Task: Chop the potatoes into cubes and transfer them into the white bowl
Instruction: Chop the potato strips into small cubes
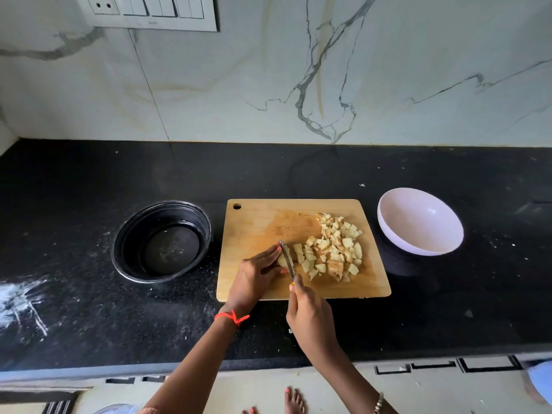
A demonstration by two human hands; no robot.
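A wooden cutting board [263,222] lies on the black counter. A heap of pale potato cubes [337,243] covers its right half. My left hand [257,273] presses down on a remaining piece of potato [282,259] at the board's lower middle. My right hand [310,315] grips the handle of a small knife [287,258], whose blade stands across that piece, just right of my left fingertips. The white bowl [418,222] sits to the right of the board, tilted toward me, with nothing visible inside.
A black round pan [161,240] holding a little water stands left of the board. White powder smears [21,297] mark the counter's left front. A marble wall rises behind, with a switch panel [149,10] at top left. Bare feet show below the counter edge.
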